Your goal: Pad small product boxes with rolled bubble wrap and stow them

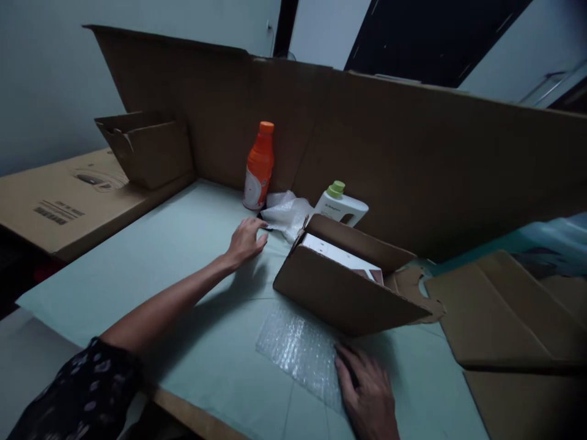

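My left hand (247,242) reaches over the table with its thumb and fingers apart. Its fingertips are next to a small dark item, mostly hidden beside a crumpled piece of bubble wrap (290,215). Nearer to me, my right hand (369,391) is curled at the right edge of a flat bubble wrap sheet (300,348), thumb and forefinger close together on it. Between the hands stands an open cardboard box (339,290) with a white carton (339,255) inside. Behind the left hand is an upright orange bottle (260,165). A white bottle with a green cap (342,205) stands behind the box.
A tall cardboard panel (220,104) closes off the back. At left, a small open box (158,153) sits by a large printed carton (77,201). Folded cardboard (495,311) and blue-green plastic (550,238) lie at right. Pale green sheeting (197,379) covers the table.
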The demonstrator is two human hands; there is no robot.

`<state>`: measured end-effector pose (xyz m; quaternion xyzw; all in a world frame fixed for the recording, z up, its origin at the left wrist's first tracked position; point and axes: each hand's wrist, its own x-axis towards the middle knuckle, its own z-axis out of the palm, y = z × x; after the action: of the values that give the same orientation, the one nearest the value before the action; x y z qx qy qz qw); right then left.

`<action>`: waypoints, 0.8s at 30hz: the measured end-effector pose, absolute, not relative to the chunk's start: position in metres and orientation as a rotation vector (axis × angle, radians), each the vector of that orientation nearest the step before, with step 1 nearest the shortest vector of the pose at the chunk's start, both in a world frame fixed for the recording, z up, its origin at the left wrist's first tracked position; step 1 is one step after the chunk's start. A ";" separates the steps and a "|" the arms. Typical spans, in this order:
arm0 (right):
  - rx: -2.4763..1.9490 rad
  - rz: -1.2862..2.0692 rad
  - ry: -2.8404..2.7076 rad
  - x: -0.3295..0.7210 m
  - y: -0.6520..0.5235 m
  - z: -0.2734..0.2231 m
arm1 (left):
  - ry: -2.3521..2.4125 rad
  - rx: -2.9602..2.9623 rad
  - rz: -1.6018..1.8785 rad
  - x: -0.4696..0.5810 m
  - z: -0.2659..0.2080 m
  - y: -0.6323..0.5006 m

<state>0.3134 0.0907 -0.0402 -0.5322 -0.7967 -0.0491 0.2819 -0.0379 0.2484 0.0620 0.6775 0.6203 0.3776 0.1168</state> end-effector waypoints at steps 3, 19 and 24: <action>-1.407 -0.135 -2.122 0.316 0.094 -0.046 | 1.912 1.908 1.167 -0.017 0.073 0.307; -1.425 0.095 -1.908 0.311 0.092 -0.011 | 1.678 1.509 1.395 -0.113 0.098 0.192; -1.199 0.278 -1.942 0.271 0.065 0.052 | 1.478 1.466 1.072 -0.118 0.091 0.080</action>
<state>0.2706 0.0650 0.0516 -0.4760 -0.7709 0.1102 0.4087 -0.1181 0.0800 0.0912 0.5766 0.5813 0.4217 0.3895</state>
